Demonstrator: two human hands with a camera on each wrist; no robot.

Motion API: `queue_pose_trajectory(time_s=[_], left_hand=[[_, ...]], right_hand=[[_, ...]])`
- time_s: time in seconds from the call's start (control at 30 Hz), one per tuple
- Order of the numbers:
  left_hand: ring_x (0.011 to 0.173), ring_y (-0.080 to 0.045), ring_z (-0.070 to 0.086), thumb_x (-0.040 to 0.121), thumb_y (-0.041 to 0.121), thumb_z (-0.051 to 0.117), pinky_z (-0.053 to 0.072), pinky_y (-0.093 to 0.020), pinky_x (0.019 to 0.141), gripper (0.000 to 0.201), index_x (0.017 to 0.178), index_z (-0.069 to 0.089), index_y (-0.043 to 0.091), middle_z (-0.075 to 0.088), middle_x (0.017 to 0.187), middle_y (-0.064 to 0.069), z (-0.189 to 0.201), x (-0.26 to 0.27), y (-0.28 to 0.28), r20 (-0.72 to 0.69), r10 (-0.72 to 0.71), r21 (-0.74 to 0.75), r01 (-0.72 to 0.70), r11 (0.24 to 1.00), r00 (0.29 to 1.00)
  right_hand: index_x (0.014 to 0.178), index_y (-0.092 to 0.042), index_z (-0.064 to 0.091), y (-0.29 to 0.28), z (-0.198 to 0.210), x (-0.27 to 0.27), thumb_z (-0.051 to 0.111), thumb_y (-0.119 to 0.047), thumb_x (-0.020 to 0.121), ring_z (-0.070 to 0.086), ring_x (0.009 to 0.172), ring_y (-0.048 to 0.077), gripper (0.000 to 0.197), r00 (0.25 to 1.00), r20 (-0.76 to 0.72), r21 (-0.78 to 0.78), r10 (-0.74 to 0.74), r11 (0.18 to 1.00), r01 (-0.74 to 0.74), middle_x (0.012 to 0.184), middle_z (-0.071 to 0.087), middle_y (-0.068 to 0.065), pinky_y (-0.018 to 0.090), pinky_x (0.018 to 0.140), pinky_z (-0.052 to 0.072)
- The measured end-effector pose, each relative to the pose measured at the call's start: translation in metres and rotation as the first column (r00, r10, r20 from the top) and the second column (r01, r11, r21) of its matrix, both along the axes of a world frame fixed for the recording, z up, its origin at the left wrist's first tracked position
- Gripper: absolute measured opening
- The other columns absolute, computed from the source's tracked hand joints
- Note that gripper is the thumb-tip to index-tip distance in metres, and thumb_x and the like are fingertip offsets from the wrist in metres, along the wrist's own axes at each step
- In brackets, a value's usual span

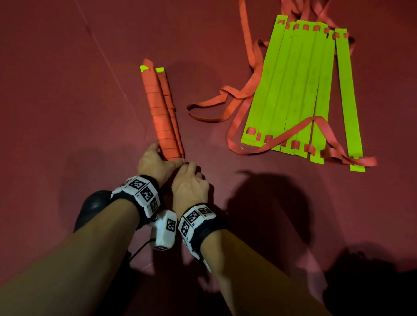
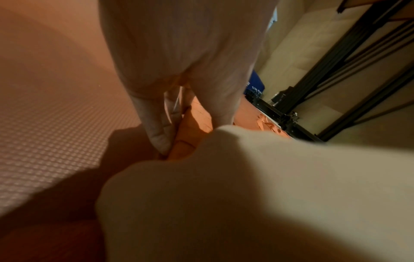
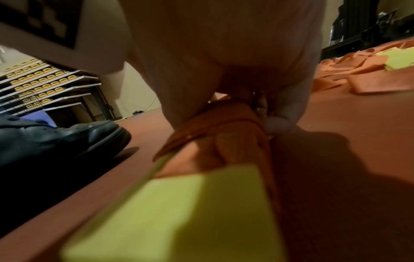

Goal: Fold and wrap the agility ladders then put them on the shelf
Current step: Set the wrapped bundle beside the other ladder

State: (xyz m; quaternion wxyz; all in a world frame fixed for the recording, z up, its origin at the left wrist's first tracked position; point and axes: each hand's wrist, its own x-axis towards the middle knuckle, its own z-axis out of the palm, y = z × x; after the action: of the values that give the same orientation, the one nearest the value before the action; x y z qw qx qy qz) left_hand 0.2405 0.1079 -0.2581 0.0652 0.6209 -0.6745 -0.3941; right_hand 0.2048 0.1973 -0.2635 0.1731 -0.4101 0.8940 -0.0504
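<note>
A wrapped ladder bundle [image 1: 160,113], its rungs bound in orange strap with yellow-green tips showing, lies on the red floor pointing away from me. A second, thinner wrapped part lies against its right side. My left hand [image 1: 158,156] grips the bundle's near end from the left. My right hand [image 1: 190,168] meets it from the right and pinches the strap at that same end. The right wrist view shows the orange-wound bundle [image 3: 224,141] between the fingers, with a yellow-green rung end [image 3: 190,212] in front. A second ladder [image 1: 299,90] lies unwrapped to the right.
Loose orange straps [image 1: 242,97] trail from the fanned-out green rungs across the floor on the right. My black shoe [image 1: 92,205] stands just left of my left wrist. A shelf rack [image 3: 44,83] stands by the far wall, and a black metal frame [image 2: 336,79] by another.
</note>
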Motion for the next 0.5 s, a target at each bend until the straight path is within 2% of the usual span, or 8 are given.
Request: queue_pose_trajectory(time_s=[0.07,0.17,0.27,0.37,0.5], left_hand=[[0.106,-0.025,0.066,0.076,0.033,0.089,0.054,-0.038,0.095,0.065,0.131,0.059,0.016,0.069,0.112,-0.002,0.001,-0.001,0.002,0.005,0.009,-0.031,-0.008,0.999,1.000],[0.094,-0.019,0.062,0.077,0.028,0.087,0.049,-0.031,0.085,0.058,0.125,0.060,0.014,0.064,0.102,0.003,0.001,-0.004,0.007,-0.006,0.039,-0.081,-0.039,0.996,0.999],[0.089,-0.017,0.058,0.078,0.027,0.085,0.047,-0.029,0.080,0.048,0.118,0.060,0.017,0.062,0.099,0.004,0.000,-0.004,0.011,-0.013,0.031,-0.102,-0.033,0.994,0.999],[0.089,-0.017,0.060,0.078,0.028,0.084,0.048,-0.030,0.080,0.042,0.110,0.058,0.022,0.064,0.100,0.004,-0.001,-0.005,0.011,-0.003,0.021,-0.107,-0.021,0.994,1.000],[0.089,-0.017,0.059,0.078,0.031,0.085,0.047,-0.031,0.079,0.046,0.115,0.062,0.019,0.064,0.103,0.003,-0.003,-0.006,0.010,0.032,-0.033,-0.113,0.036,0.993,0.999]], right_hand=[[0.086,-0.013,0.074,0.002,0.000,-0.001,0.070,-0.022,0.062,0.060,0.054,0.015,0.026,1.000,-0.001,0.029,0.003,1.000,-0.003,0.077,0.062,0.001,0.023,0.042,0.039],[0.088,-0.013,0.073,0.009,-0.002,0.000,0.087,-0.023,0.051,0.062,0.054,0.014,0.041,1.000,0.009,0.003,0.027,1.000,-0.027,0.081,0.064,0.001,0.024,0.041,0.041],[0.084,-0.011,0.072,0.012,-0.004,-0.002,0.082,-0.015,0.051,0.061,0.052,0.016,0.035,1.000,0.003,-0.067,0.011,0.998,-0.010,0.078,0.062,0.003,0.024,0.038,0.040],[0.083,-0.010,0.072,0.013,-0.009,-0.004,0.088,-0.013,0.046,0.061,0.051,0.017,0.041,0.999,-0.005,-0.083,0.038,0.996,-0.038,0.077,0.062,0.005,0.023,0.037,0.039],[0.079,-0.014,0.072,0.009,-0.008,-0.004,0.081,-0.015,0.056,0.060,0.050,0.014,0.025,1.000,0.005,-0.089,0.006,0.996,-0.006,0.074,0.062,0.001,0.023,0.038,0.040]])
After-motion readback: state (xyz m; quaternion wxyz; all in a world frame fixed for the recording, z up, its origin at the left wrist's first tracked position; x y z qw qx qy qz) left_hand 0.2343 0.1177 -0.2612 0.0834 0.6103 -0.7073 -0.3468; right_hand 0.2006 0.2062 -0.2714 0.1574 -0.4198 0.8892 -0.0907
